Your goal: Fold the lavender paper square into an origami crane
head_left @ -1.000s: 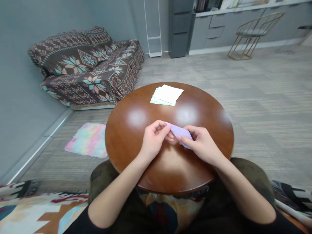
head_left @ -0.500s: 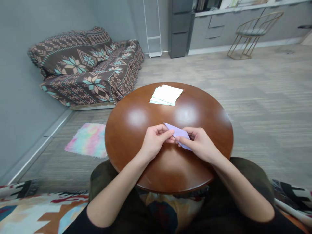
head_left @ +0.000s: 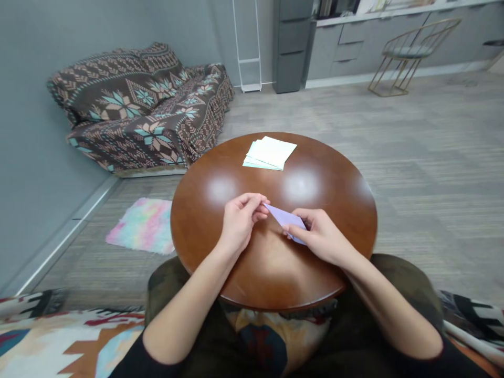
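Observation:
A folded sheet of purple paper is held above the round wooden table, its narrow point toward the left. My left hand pinches that pointed tip between thumb and fingers. At the wider end, my right hand grips the paper, thumb on top and fingers behind it. The right fingers cover part of the paper's edge.
Several pale sheets of paper lie in a loose stack at the table's far side. A patterned covered sofa stands at the far left, with a fluffy pastel mat on the floor. A wire-backed chair stands far right.
My left hand has slid left and up from the paper's middle to its pointed tip. The right hand keeps its grip, with the paper turned slightly.

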The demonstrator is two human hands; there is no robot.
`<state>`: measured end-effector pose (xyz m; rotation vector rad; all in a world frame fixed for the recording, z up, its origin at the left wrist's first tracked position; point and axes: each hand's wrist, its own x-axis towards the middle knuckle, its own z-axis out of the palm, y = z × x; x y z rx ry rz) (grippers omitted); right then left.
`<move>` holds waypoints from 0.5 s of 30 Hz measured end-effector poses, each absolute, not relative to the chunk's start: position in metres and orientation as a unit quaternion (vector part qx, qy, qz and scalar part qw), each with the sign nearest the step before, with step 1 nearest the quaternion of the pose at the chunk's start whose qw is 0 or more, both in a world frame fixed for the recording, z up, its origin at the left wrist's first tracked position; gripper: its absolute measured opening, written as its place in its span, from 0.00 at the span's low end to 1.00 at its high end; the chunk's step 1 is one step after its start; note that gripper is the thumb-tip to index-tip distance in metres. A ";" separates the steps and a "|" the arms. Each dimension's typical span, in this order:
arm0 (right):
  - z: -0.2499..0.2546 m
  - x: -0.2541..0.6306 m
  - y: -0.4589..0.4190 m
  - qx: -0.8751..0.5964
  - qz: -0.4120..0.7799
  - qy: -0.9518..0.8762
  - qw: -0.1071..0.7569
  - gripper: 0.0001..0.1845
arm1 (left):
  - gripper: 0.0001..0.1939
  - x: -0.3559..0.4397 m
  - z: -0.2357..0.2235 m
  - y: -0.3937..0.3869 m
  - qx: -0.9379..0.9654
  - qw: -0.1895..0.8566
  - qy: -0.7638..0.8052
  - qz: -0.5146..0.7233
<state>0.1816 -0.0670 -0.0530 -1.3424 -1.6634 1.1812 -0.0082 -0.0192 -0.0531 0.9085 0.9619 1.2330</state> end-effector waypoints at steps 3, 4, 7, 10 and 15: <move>-0.054 0.182 -0.067 -0.516 0.460 -0.634 0.347 0.08 | 0.15 -0.013 -0.050 -0.016 0.377 0.605 0.414 0.566; -0.054 0.182 -0.067 -0.514 0.464 -0.628 0.355 0.08 | 0.16 -0.014 -0.050 -0.016 0.381 0.618 0.413 0.550; -0.055 0.183 -0.066 -0.511 0.467 -0.617 0.375 0.08 | 0.17 -0.013 -0.050 -0.021 0.439 0.660 0.401 0.459; -0.055 0.184 -0.065 -0.504 0.473 -0.621 0.371 0.08 | 0.16 -0.010 -0.051 -0.026 0.515 0.649 0.380 0.411; -0.056 0.189 -0.067 -0.476 0.497 -0.583 0.432 0.15 | 0.17 -0.009 -0.052 -0.027 0.583 0.577 0.368 0.437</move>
